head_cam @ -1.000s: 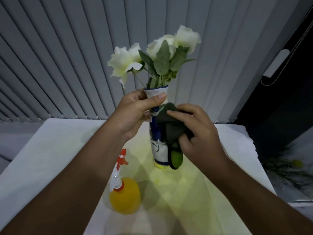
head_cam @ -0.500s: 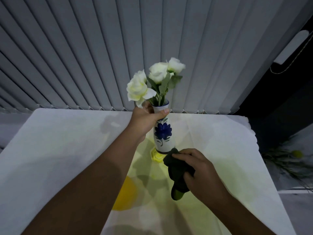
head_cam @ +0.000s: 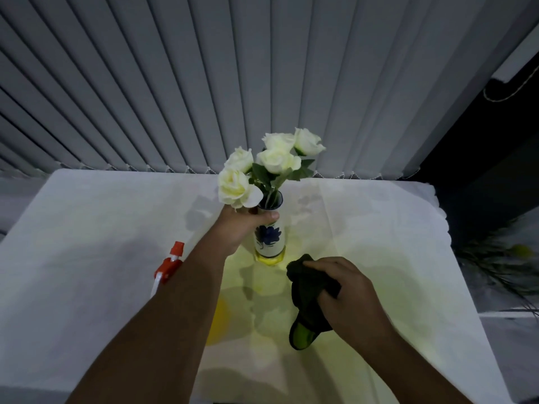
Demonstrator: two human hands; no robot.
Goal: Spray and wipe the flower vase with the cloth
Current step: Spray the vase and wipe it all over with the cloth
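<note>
Vase (head_cam: 269, 239) stands neck-clasped in left hand (head_cam: 237, 228)'s grip; right hand (head_cam: 350, 293) nearby grips cloth (head_cam: 309, 298).

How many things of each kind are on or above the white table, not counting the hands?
Vase: 1
White roses: 5 in the vase
Spray bottle: 1, partly hidden behind the left forearm
Cloth: 1, held in the right hand
Total: 8

The left hand grips the vase neck.
</note>
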